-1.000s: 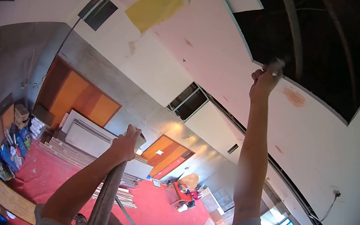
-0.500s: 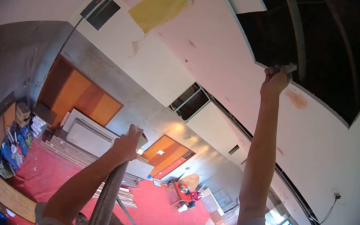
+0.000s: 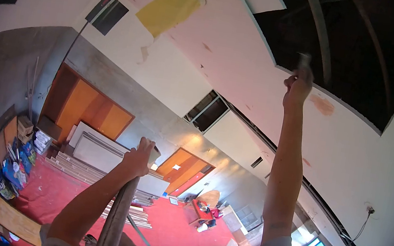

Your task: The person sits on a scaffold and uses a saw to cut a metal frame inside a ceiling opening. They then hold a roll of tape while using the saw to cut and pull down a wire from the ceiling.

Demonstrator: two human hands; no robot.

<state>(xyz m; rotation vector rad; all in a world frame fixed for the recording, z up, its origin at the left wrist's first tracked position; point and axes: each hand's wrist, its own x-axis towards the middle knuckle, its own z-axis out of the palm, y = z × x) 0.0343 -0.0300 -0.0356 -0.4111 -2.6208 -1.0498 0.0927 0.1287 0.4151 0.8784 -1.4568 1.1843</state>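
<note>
My right hand [image 3: 297, 90] is raised at the edge of the dark ceiling opening [image 3: 361, 61], its fingers closed round a small pale tool [image 3: 304, 60] that is blurred. A reddish-brown patch [image 3: 322, 105] marks the white ceiling panel [image 3: 351, 158] beside it. Lower down, my left hand [image 3: 138, 157] is closed at the top of a thick grey pole [image 3: 116, 218], with a pale flat piece [image 3: 154, 155] showing past the fingers. Whether the fingers grip the pole or that piece is hard to tell.
Far below, a red floor covering [image 3: 159, 230] holds stacked boards [image 3: 94, 150], a red table [image 3: 198, 213] and bags [image 3: 15, 166]. Wooden doors [image 3: 94, 106] stand in the grey wall. Yellow paper [image 3: 168, 10] hangs on the ceiling, and a black cable [image 3: 77, 42] runs down at the left.
My right hand has moved slightly left, and the tool in it has swung from pointing right to pointing upward. My left hand stays in nearly the same place. The view has shifted a little.
</note>
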